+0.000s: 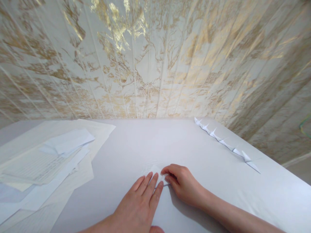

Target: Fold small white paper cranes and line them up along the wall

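A small piece of folded white paper (159, 183) lies on the white table, mostly covered by my fingers. My left hand (143, 199) is laid flat over its left side, fingers stretched out and pointing away from me. At its right edge my right hand (181, 181) pinches the paper between thumb and curled index finger. How the paper is folded under the fingertips cannot be made out.
Along the table's right edge stands a row of several folded paper cranes (224, 142). Printed sheets and loose white paper (70, 142) are piled at the left. Behind the table (150, 139) rises a wall (145, 58) with a gold pattern.
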`<state>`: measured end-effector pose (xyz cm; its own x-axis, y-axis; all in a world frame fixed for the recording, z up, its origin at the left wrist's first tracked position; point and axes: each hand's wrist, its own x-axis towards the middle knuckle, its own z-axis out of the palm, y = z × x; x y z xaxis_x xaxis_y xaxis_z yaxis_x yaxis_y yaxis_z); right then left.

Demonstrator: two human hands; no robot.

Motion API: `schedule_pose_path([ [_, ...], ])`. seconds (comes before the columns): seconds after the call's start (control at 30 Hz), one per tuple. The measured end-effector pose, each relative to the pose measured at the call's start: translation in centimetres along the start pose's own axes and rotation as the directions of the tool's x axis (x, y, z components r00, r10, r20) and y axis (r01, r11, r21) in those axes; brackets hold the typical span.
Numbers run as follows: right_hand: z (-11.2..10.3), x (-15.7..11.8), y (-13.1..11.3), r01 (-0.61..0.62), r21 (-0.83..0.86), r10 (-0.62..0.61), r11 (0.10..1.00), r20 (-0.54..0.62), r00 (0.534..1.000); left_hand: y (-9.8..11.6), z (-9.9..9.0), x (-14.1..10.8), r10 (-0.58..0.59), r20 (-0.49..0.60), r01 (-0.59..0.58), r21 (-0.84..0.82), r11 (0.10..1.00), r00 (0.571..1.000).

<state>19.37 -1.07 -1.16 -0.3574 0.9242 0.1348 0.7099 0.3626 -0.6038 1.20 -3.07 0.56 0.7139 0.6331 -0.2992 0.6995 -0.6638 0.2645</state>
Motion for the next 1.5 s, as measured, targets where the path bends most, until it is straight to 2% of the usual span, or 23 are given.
schedule_pose_path([
  [0.63, 0.5, -0.4, 0.4, -0.046, -0.042, 0.044, 0.998, -0.057, 0.997, 0.7, -1.6, -0.2, -0.045, 0.034, 0.044, 0.015, 0.999, 0.998],
  [0.83, 0.3, -0.1, 0.2, -0.016, -0.071, 0.013, 0.997, -0.037, 0.999, 0.8, -1.4, -0.2, -0.048, 0.006, 0.049, -0.012, 0.999, 0.999],
  [1.23, 0.3, 0.0, 0.4, 0.011, -0.097, -0.015, 0.995, -0.039, 0.999, 0.7, -1.6, -0.1, -0.062, 0.038, 0.063, -0.004, 0.998, 0.997],
  [1.5, 0.4, 0.0, 0.3, -0.008, -0.089, 0.003, 0.996, -0.052, 0.999, 0.6, -1.4, -0.2, -0.054, 0.011, 0.054, -0.047, 0.997, 0.998],
])
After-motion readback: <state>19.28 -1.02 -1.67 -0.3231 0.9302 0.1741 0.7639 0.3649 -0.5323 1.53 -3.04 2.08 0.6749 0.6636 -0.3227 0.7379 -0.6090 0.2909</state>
